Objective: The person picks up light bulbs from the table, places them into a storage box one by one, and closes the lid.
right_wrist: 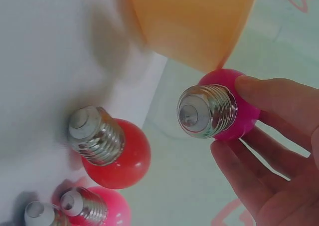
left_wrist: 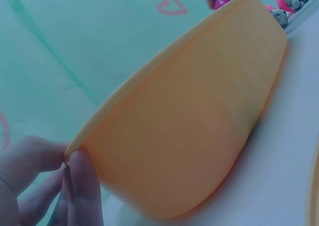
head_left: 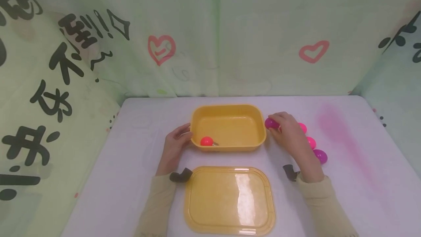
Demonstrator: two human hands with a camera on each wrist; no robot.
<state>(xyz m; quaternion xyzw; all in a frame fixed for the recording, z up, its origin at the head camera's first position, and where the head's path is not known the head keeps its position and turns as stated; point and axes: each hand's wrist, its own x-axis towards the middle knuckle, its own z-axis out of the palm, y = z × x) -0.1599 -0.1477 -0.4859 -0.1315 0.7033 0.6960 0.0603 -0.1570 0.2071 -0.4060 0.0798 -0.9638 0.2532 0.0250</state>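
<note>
A yellow plastic box point(head_left: 235, 129) stands uncovered on the table, and inside it a pinkish-red light bulb point(head_left: 207, 141) lies at the near left corner. My left hand point(head_left: 173, 150) pinches the box's rim at its left end, thumb and finger on either side in the left wrist view. Between the thumb and fingers of my right hand point(head_left: 291, 134) is a purple light bulb point(head_left: 271, 123), held just beyond the box's right edge. Its silvery screw base point(right_wrist: 207, 111) shows in the right wrist view, where a red bulb point(right_wrist: 119, 153) lies below.
A yellow lid point(head_left: 227, 200) lies flat in front of the box. Right of the box, a row of bulbs holds a pink one point(head_left: 311, 142) and a purple one point(head_left: 320, 156), partly behind my right hand. A cloth backdrop point(head_left: 246, 28) rises behind the table.
</note>
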